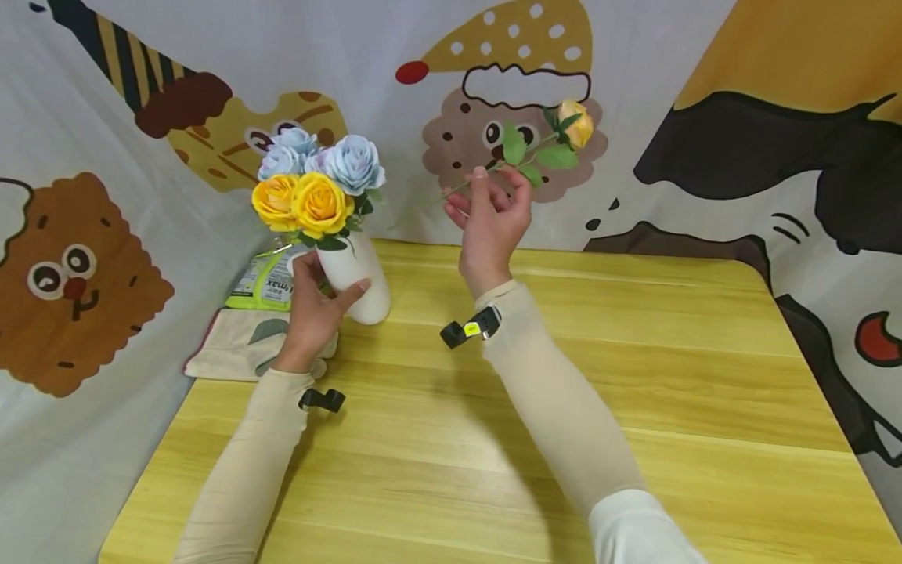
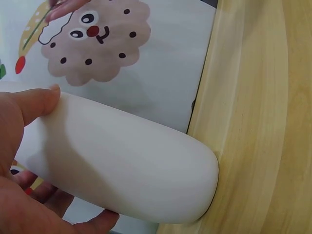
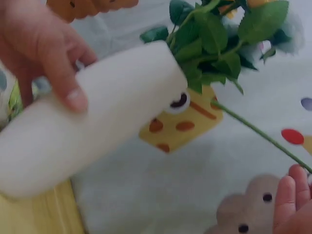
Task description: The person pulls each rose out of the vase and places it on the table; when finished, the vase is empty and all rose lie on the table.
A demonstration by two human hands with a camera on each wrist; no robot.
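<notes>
A white vase (image 1: 362, 286) stands on the wooden table, leaning slightly, with its base on the wood. My left hand (image 1: 313, 313) grips its side, the thumb across the front and the fingers behind. Blue roses (image 1: 355, 164) and yellow roses (image 1: 320, 205) with green leaves fill the vase's mouth. Right of the vase, my right hand (image 1: 493, 223) pinches the green stem of a single yellow rose (image 1: 575, 125) in the air. Its bloom points up and right; in the right wrist view the bare stem (image 3: 265, 134) reaches toward the vase's leaves.
Behind my left hand lie a green-and-white package (image 1: 262, 283) and a folded pale cloth item (image 1: 232, 345) with grey patches. A cartoon-printed curtain (image 1: 423, 219) hangs along the table's back and sides. Bare wooden tabletop (image 1: 451, 470) extends in front and to the right.
</notes>
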